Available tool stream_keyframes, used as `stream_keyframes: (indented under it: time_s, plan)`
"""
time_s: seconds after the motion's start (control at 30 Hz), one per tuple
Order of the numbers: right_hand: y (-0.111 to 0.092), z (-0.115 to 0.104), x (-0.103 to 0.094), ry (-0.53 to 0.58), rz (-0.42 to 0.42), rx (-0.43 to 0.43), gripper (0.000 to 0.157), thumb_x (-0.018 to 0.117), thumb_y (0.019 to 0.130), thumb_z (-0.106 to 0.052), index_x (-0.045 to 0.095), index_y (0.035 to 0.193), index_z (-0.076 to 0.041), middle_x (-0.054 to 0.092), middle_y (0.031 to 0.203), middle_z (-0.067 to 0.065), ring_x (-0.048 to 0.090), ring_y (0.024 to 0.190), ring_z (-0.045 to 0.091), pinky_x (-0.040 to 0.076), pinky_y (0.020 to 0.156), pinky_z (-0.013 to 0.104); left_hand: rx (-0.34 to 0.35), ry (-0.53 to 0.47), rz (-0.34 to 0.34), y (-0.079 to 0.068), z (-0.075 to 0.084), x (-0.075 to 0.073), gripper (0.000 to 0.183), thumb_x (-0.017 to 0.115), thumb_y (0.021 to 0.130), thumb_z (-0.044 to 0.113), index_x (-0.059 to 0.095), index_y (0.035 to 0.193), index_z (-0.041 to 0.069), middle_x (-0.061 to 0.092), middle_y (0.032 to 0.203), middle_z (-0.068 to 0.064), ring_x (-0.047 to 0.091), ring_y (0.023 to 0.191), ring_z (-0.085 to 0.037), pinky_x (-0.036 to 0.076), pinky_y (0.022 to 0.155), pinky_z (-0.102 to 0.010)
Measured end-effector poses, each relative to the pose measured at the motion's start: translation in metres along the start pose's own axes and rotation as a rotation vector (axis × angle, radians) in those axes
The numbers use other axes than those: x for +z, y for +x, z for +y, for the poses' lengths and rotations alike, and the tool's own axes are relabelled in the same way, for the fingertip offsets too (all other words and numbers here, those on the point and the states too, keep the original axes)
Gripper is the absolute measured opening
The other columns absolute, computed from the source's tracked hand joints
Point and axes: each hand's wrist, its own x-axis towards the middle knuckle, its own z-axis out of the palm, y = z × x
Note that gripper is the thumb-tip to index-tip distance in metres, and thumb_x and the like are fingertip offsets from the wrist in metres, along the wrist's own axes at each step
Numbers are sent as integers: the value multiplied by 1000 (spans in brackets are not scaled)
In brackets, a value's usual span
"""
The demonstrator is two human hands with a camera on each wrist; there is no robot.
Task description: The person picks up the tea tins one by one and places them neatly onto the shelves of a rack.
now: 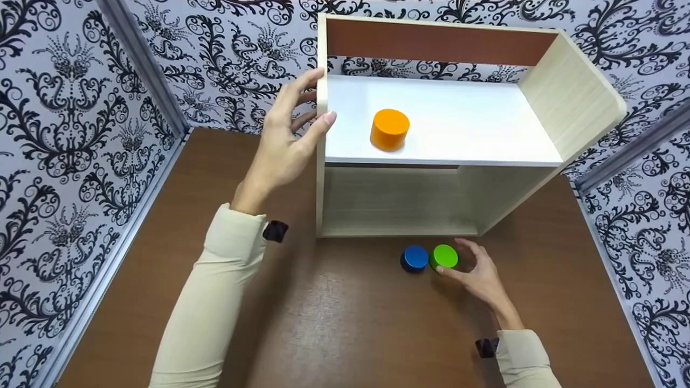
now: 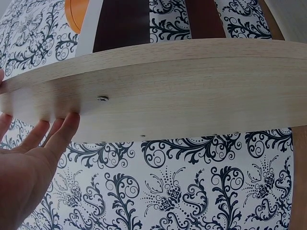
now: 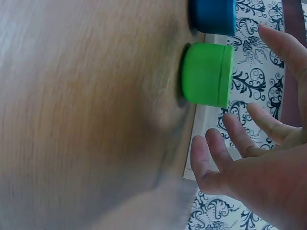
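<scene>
My left hand (image 1: 285, 134) grips the left side panel of a small wooden shelf unit (image 1: 571, 97). Its thumb is at the panel's front edge, and in the left wrist view the fingers (image 2: 62, 132) touch the outer face. On the white upper shelf stands an orange cylinder (image 1: 389, 129). A green lidded jar (image 1: 444, 257) and a blue jar (image 1: 414, 258) stand side by side on the brown surface before the unit. Around the green jar's right side, my right hand (image 1: 482, 275) has its fingers spread; the right wrist view shows them apart from the jar.
Patterned panels (image 1: 70, 161) with grey metal edging enclose the brown tabletop (image 1: 323, 323) at the left, back and right. The unit's lower compartment (image 1: 393, 199) opens toward the jars. A screw head (image 2: 102, 98) shows on the unit's left side panel.
</scene>
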Motion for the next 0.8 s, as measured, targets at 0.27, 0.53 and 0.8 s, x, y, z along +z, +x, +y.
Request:
stream_keyframes:
  time_s: [0.27, 0.53, 0.8]
  plan:
    - [4, 5, 3, -18, -12, -1, 82, 90, 78, -18, 47, 145, 1, 46, 141, 25, 44, 134, 38, 37, 115, 52, -1, 3, -1, 1, 1, 0, 53, 65, 98, 14, 49, 148, 8, 48, 143, -7, 54, 126, -26, 52, 106, -38]
    - [5, 9, 5, -27, -28, 9, 84, 90, 78, -19, 45, 147, 1, 48, 138, 27, 49, 127, 40, 42, 110, 56, 8, 4, 6, 0, 0, -1, 53, 66, 98, 15, 49, 148, 8, 49, 142, -7, 54, 125, -26, 52, 105, -40]
    - [10, 18, 9, -48, -28, 0, 84, 90, 77, -19, 47, 146, 2, 52, 135, 26, 53, 120, 38, 46, 103, 52, 21, 7, 7, -1, -1, -1, 53, 65, 98, 15, 49, 147, 8, 50, 140, -7, 55, 124, -26, 53, 104, -40]
